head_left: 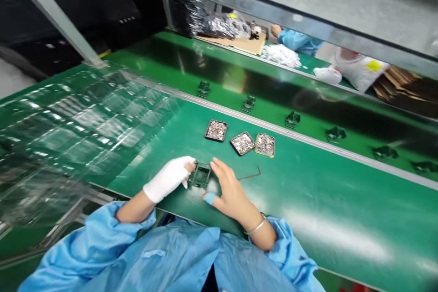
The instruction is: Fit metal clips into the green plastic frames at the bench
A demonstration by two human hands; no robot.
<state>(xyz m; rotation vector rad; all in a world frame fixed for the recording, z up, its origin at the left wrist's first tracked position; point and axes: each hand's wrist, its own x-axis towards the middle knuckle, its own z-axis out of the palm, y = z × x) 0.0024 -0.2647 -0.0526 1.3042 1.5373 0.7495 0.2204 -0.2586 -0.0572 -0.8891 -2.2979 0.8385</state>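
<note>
My left hand (173, 175), in a white glove with bare fingertips, grips the left side of a dark green plastic frame part (201, 175) just above the green bench. My right hand (229, 189) is bare, with blue tape round the thumb and a bangle at the wrist. Its fingers are spread by the part's right side; whether they touch it I cannot tell. Beyond my hands sit three small trays of shiny metal pieces: a left tray (216, 130), a middle tray (242, 143) and a right tray (265, 144). A thin bent rod (251, 175) lies right of my right hand.
Clear plastic blister trays (85, 114) cover the bench's left side. Behind a metal rail (308, 141), several similar green parts (248, 103) stand in a row on a green strip. A metal shelf beam (290, 18) crosses overhead. A co-worker's blue sleeve (297, 42) shows beyond.
</note>
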